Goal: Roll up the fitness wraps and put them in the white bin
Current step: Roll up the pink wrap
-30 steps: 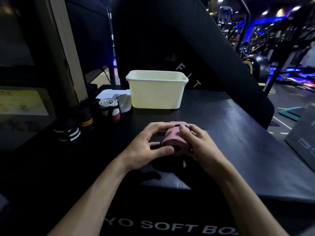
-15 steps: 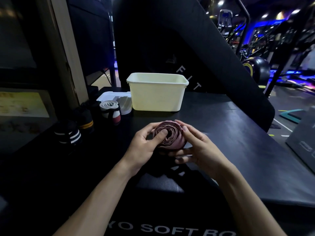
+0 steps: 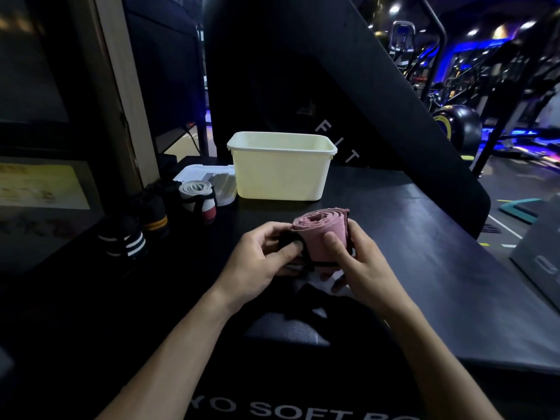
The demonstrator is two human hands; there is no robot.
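Pink wrap (image 3: 321, 234) in two hands, three others rolled.

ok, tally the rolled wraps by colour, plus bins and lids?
Pink wrap, held in both hands: 1
White/grey wrap: 1
Black wrap, orange stripes: 1
Black wrap, white stripes: 1
White bin: 1
White lid: 1
Total: 6

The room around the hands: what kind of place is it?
Most likely a gym. A large tyre and exercise machines stand behind, and rolled wraps lie on a black soft box.
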